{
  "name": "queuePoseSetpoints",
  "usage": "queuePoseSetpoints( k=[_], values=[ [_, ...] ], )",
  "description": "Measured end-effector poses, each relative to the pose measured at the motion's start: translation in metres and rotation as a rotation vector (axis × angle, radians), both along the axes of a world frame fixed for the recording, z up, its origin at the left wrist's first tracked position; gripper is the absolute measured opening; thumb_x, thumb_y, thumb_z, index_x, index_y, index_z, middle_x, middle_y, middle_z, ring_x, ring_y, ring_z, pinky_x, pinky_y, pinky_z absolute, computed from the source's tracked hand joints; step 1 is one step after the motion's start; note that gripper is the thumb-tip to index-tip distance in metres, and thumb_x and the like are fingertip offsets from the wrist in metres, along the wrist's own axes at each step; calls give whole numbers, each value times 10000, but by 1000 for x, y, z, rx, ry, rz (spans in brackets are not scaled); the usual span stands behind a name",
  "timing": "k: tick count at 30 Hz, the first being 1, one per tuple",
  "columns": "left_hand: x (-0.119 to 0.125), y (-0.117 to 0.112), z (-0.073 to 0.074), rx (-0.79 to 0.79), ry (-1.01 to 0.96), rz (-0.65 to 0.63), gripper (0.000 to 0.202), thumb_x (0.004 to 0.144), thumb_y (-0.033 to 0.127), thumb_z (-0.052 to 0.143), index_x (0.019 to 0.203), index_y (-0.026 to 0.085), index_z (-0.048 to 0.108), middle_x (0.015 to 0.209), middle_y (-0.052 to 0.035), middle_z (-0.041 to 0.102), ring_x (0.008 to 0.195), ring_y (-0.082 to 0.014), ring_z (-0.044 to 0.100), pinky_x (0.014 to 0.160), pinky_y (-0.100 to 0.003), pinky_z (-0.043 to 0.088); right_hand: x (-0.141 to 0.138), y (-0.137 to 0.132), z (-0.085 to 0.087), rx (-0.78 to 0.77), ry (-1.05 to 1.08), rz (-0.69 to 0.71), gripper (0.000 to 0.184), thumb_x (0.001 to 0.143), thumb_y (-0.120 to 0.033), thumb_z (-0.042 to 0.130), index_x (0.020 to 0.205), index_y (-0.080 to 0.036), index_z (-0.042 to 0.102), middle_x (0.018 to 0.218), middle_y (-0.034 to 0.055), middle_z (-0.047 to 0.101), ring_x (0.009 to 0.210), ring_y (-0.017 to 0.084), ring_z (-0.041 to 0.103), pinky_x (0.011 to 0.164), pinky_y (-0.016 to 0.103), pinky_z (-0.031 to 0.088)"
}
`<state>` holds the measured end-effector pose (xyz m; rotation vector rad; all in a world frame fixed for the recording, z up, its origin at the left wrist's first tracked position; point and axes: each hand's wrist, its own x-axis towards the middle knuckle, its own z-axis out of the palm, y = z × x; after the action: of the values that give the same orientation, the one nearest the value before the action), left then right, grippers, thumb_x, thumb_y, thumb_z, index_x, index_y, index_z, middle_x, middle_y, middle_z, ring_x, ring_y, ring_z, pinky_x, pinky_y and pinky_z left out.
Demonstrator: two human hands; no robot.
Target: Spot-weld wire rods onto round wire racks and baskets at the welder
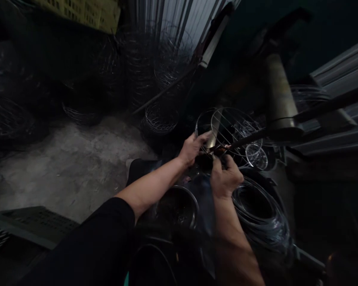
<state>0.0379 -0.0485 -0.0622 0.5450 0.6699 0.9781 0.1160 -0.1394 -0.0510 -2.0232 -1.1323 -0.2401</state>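
My left hand (191, 147) grips the near rim of a round wire basket (234, 129) that stands tilted on edge before me. My right hand (225, 176) is closed in a pinch just below that rim, beside the tip of a dark machine arm (250, 138) that reaches in from the right. What the right fingers hold is too small and dark to make out. A coil of wire rings (261, 210) lies right of my right wrist. A dark round metal bowl (176, 208) sits between my forearms.
Stacks of finished wire baskets (159, 75) stand at the back, with more of them on the left (6, 117). A pale cylinder (279, 93) rises on the machine at right. Bare concrete floor (77, 159) spreads to the left. A dark crate (32, 224) lies at lower left.
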Motion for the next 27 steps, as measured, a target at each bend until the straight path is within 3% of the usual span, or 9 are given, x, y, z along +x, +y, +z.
queuePoseSetpoints(
  k=[4,8,12,18,20,23,27],
  values=[
    [0,27,22,23,262,166,518,584,479,885,890,182,589,823,-37,634,718,-149,552,652,-272,418,9,2,-8,10,-18,51,351,834,-394,505,938,-154,740,897,164,753,806,298,675,742,371,467],
    [-1,28,23,-45,340,147,543,534,368,926,875,182,546,672,1,590,578,-127,511,565,-265,386,16,-6,-15,19,-88,89,341,870,-345,458,971,-147,716,892,173,735,816,293,661,762,380,461],
    [-6,23,24,-39,349,131,386,585,210,875,740,182,522,577,21,535,482,-102,476,520,-259,354,29,-11,-14,-34,-40,118,369,860,-328,428,1048,-128,675,925,187,722,828,294,659,751,383,461],
    [-9,27,33,76,434,154,303,617,160,828,737,166,549,672,-5,591,492,-89,494,515,-260,392,58,-7,-7,-252,169,395,363,807,-374,538,1089,-177,653,838,88,722,756,230,647,720,328,468],
    [-10,27,34,99,420,159,313,609,157,837,744,160,555,695,-17,613,522,-99,523,515,-255,399,56,-5,-8,-240,143,371,307,822,-363,535,1036,-190,671,836,78,716,747,217,632,713,314,449],
    [-12,23,33,116,388,157,342,599,176,861,758,159,559,705,-24,634,556,-111,552,520,-247,402,44,-4,-13,-196,45,219,242,858,-312,500,956,-182,678,769,71,681,690,195,585,649,284,388],
    [-15,20,33,114,388,168,425,550,196,912,742,166,534,671,-16,614,554,-108,536,532,-252,397,34,-4,-11,-254,-131,129,208,875,-236,465,830,-170,658,620,31,574,566,151,453,566,266,263]
  ],
)
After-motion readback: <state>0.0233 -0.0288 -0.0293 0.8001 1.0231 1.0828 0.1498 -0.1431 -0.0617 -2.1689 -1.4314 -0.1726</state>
